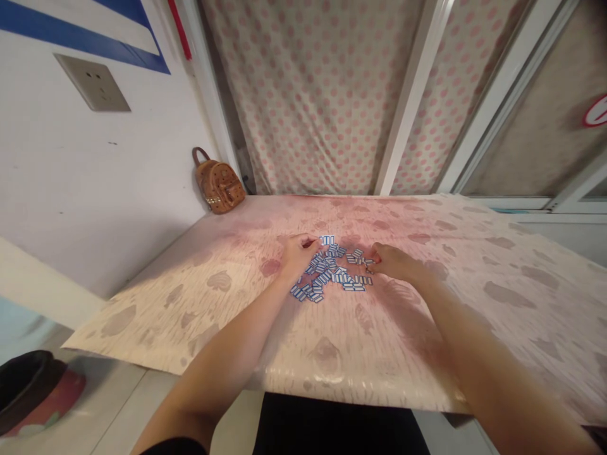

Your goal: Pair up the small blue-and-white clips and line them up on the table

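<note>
A loose pile of small white rectangular pieces with blue edges, like labels or little cards, lies on the table; many overlap, some in short rows. My left hand is at the pile's upper left, fingers curled and thumb tip drawn in beside a short row of pieces. On the other side, my right hand has its fingertips pinched together at the pile's right edge, next to a few scattered pieces. Whatever either set of fingertips holds is too small to make out.
A patterned cloth covers the table. At the back left corner a small brown backpack leans by the wall, below a socket. A dotted curtain hangs behind the table. A dark-rimmed pot stands on the floor at left.
</note>
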Demonstrator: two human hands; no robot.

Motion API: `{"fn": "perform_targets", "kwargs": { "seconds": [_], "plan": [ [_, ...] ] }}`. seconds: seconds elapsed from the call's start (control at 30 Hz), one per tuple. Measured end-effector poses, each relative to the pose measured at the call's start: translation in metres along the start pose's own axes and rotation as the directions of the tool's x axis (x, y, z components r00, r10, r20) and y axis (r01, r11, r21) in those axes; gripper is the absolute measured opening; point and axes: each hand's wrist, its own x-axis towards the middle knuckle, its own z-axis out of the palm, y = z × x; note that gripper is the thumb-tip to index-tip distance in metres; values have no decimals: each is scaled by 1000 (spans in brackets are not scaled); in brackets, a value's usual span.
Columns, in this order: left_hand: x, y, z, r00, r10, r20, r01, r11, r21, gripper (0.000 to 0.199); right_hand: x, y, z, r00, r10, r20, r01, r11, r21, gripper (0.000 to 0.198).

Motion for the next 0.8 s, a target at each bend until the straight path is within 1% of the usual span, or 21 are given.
{"fn": "perform_targets", "kwargs": {
  "seconds": [0.1, 0.17, 0.23, 0.33, 0.4, 0.47, 0.57, 0.63, 0.73, 0.8],
  "plan": [
    [-1, 2, 0, 1000, -5, 3, 5, 1000, -1, 16, 1, 0, 3, 1000, 3, 13, -3, 1000, 19, 26],
    [-1, 3, 0, 1000, 1, 3, -1, 1000, -2, 16, 3, 1, 5, 1000, 5, 8, -5, 1000, 27, 27],
    [-1, 3, 0, 1000, 8, 2, -8, 1000, -15, 16, 6, 3, 5, 999, 12, -35, -11, 999, 40, 24],
    [-1, 2, 1, 1000, 11, -4, -11, 1000, -29, 16, 11, 6, 5, 990, 2, -143, 6, 999, 53, 19],
    [-1, 2, 1, 1000, 3, -6, -4, 999, -32, 16, 13, 8, 5, 985, -27, -170, 44, 994, 101, 20],
    [-2, 2, 2, 1000, -6, 3, 7, 999, -49, 16, 15, 8, 7, 986, -63, -157, 96, 971, 217, 21],
    [-2, 2, 3, 1000, -16, 15, 17, 997, -71, 16, 17, 6, 11, 989, -80, -128, 129, 890, 438, 17],
    [-3, 2, 3, 1000, -24, 9, 25, 997, -72, 15, 18, 5, 13, 989, -37, -143, 113, 814, 569, 11],
    [-3, 2, 4, 1000, -31, 6, 31, 995, -91, 15, 18, -1, 13, 977, 57, -204, 113, 677, 728, 9],
    [-3, 2, 6, 999, -35, 13, 36, 993, -116, 14, 15, -7, 12, 972, 69, -227, 149, 564, 812, 14]
  ]
}}
